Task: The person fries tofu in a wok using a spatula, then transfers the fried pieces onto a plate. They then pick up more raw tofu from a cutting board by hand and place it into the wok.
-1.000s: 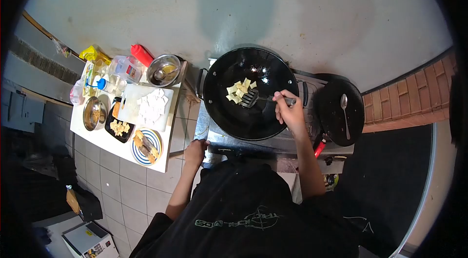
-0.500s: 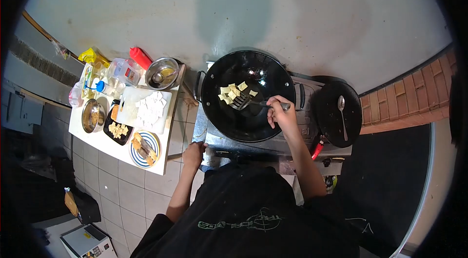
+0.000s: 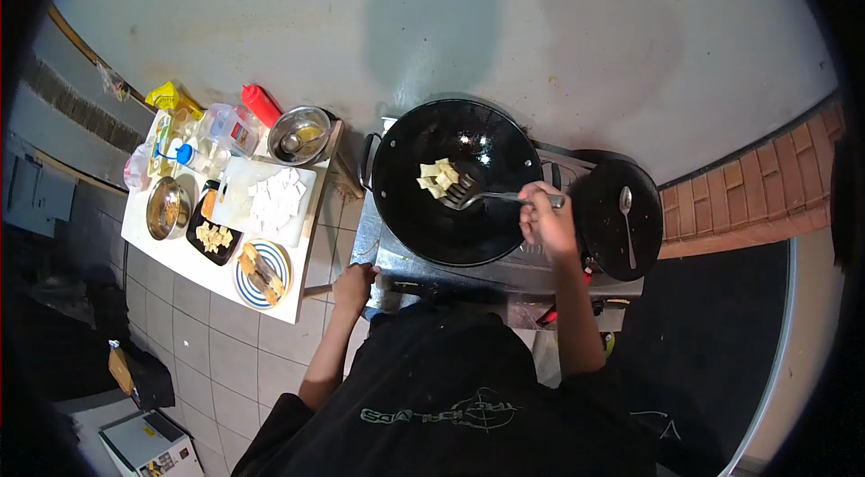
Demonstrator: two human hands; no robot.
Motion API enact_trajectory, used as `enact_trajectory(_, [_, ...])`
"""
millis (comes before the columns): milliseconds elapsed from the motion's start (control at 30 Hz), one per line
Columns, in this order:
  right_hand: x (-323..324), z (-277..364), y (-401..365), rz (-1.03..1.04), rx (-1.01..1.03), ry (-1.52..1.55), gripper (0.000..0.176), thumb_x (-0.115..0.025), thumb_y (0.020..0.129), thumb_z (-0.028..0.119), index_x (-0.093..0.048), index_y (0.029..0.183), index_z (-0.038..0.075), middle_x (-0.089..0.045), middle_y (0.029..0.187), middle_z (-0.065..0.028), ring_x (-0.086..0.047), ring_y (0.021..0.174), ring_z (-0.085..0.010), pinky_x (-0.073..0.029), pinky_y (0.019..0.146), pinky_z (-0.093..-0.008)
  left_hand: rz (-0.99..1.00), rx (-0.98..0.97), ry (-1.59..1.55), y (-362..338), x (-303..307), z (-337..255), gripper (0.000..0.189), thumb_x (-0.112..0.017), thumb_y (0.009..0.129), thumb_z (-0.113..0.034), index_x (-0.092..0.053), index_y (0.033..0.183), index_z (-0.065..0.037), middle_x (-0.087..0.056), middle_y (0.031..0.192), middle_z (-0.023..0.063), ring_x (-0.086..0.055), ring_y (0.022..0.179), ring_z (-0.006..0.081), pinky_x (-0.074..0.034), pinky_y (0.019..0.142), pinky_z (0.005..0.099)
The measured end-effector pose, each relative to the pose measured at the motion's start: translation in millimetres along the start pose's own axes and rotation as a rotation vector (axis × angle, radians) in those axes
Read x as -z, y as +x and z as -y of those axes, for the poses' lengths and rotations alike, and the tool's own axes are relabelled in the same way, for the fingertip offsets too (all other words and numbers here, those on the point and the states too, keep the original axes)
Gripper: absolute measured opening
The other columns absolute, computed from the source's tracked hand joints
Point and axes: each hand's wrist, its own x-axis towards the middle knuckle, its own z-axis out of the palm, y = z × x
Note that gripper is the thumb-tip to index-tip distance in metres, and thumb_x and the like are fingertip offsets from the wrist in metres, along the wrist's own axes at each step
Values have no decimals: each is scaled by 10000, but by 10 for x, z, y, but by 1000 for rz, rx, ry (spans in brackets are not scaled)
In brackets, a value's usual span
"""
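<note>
A black wok point(image 3: 450, 238) stands on the stove, with several pale yellow pieces point(image 3: 436, 178) bunched left of its centre. My right hand point(image 3: 548, 214) is wrapped round the handle of a slotted metal spatula point(image 3: 487, 197), above the wok's right rim. The spatula's slotted head touches the right side of the pieces. Near the stove's front left corner, my left hand point(image 3: 356, 286) has its fingers curled in; what they hold, if anything, is hidden.
A black pan point(image 3: 608, 238) holding a spoon point(image 3: 628, 225) sits right of the wok. On the left, a white table point(image 3: 140, 229) bears a cutting board point(image 3: 236, 198) with white pieces, a steel bowl point(image 3: 299, 135), a striped plate point(image 3: 261, 273), a black tray point(image 3: 216, 245) and bottles.
My right hand and the spatula have moved right. The yellow pieces are gathered more tightly, and the one that lay apart on the right is now with the others.
</note>
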Motion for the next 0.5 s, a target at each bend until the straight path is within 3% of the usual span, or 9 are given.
enact_trajectory(300, [183,536,-123,-112,52,-442,205,-497,896,143,-613,762,39,-504,515,-10,-455,381,-71,-302,342,-236,-13,-4,44,15,-42,19,338,-533,932,-418,-678,882,-117,-668,870,169,-653,841,386,-504,694,510])
enact_trajectory(333, [171,541,-102,-112,52,-442,205,-497,896,143,-613,762,39,-504,515,-10,-455,381,-71,-302,342,-236,-24,1,29,15,-50,21,360,-524,937,-414,-671,827,-105,-671,842,156,-655,829,373,-496,703,502])
enact_trajectory(433, [107,515,-9,-113,148,-597,204,-482,886,134,-613,775,25,-484,491,-17,-424,351,-87,-313,343,-250,-32,8,19,6,-40,12,386,-516,941,-407,-666,774,-92,-675,814,141,-657,819,361,-488,713,493])
enact_trajectory(500, [72,480,60,-145,331,-732,212,-500,865,115,-619,726,8,-487,477,-23,-427,352,-90,-320,354,-265,-29,9,25,-7,-25,3,383,-518,940,-403,-667,776,-90,-676,815,140,-657,820,362,-488,713,493])
